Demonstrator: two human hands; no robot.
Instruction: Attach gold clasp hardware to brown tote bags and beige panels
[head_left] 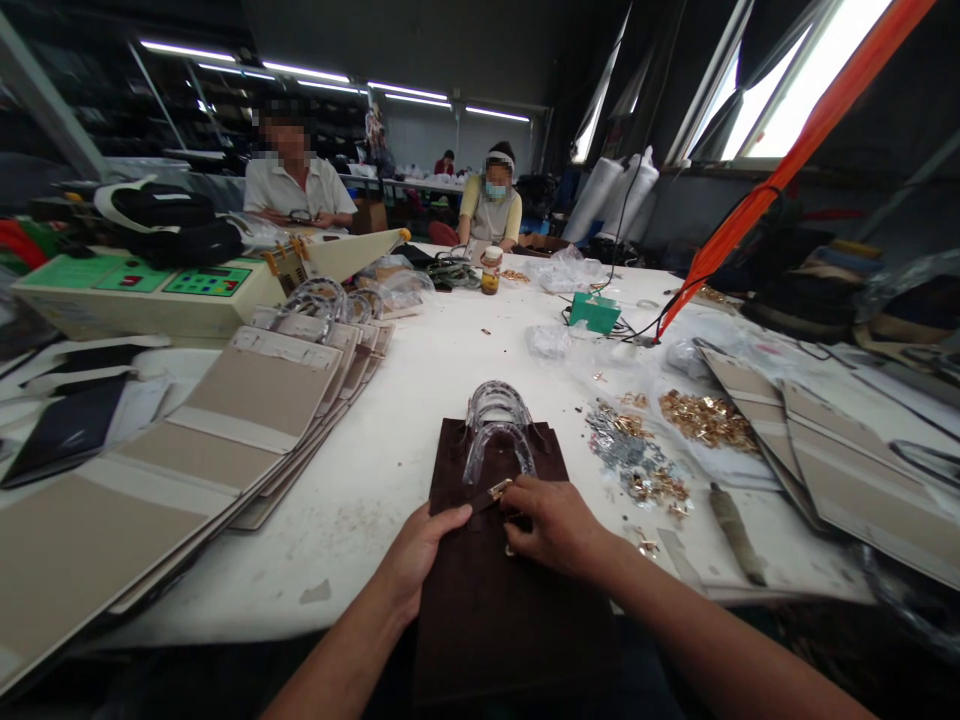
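A dark brown bag panel [487, 600] lies on the white table [420, 400] in front of me, with two clear plastic arched handles [499, 430] at its far end. My left hand [416, 555] rests on the panel's left edge, thumb pressed onto it. My right hand [551, 520] is closed in a pinch near a small gold metal fitting [499, 489] at the base of the nearer handle. What the right fingers grip is too small to name.
Fanned beige bag panels [225, 420] with clear handles lie left, a cream machine [142, 290] behind them. Gold fittings [705, 418] and silver bits [630, 450] are scattered right, beside a tool [739, 535] and more panels [847, 450]. Two people sit across the table; an orange strap [787, 170] crosses right.
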